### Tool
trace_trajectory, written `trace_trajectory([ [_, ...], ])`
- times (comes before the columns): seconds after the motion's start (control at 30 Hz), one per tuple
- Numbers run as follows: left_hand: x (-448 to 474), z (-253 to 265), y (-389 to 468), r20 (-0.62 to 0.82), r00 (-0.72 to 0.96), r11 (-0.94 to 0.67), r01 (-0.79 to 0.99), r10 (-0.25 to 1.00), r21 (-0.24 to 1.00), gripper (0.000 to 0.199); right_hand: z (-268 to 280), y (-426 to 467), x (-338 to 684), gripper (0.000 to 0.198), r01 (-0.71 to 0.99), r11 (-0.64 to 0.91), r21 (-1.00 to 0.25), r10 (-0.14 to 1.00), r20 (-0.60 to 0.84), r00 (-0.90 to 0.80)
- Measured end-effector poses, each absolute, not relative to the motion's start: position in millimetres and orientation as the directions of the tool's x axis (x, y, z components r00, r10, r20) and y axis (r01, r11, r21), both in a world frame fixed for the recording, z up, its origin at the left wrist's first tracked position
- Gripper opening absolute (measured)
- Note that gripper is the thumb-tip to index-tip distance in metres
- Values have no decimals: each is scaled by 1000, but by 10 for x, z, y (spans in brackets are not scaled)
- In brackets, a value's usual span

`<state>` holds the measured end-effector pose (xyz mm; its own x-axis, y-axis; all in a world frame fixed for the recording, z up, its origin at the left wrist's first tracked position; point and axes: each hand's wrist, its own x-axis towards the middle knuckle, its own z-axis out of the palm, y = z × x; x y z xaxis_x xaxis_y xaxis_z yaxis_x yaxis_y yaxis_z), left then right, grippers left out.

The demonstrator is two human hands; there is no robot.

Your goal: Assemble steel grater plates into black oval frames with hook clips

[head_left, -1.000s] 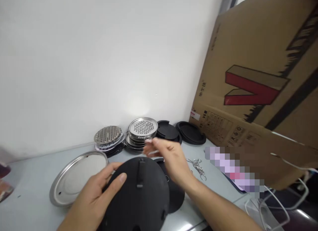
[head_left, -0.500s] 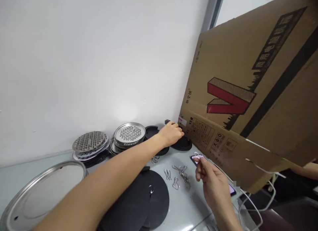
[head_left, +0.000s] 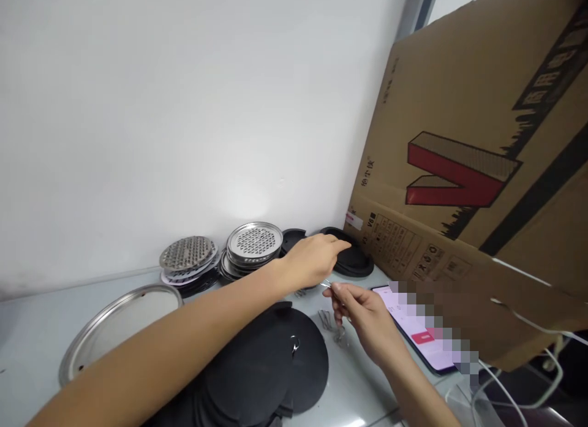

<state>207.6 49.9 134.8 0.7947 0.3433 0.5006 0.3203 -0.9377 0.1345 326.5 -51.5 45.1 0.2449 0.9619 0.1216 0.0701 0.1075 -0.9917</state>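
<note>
1. Closest in, there's a pile of flat black discs, lower than both hands and partly under the left forearm. A shiny wire loop sits on top, left of the right hand and a bit nearer.
2. Way over to the left of both hands is a big round silver plate, flat on the worktop, with the left forearm covering part of its near side.
3. Right hand: pinched narrow, thumb and fingers holding a thin metal wire piece that pokes out toward the left hand. That piece is just under the left hand, can't tell if they touch.
4. Just beside the right hand, to its left, are some loose wire clips, kinda blurry. To its right there's a phone, screen up.
5. Left hand: reaching across, back of the hand up, one finger pointing right. Its underside is hidden, so can't tell whether it's gripping anything.
6. Beyond that hand, black round dishes. Off to its left, two stacks of perforated metal discs.
7. Big cardboard box to its right, white wall behind.
</note>
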Motion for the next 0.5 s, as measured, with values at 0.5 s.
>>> trace_trajectory([
  [0.5,195,913,-123,69,233,-31,-164,970,986,19,786,-138,2089,44,112,430,-896,864,372,-340],
])
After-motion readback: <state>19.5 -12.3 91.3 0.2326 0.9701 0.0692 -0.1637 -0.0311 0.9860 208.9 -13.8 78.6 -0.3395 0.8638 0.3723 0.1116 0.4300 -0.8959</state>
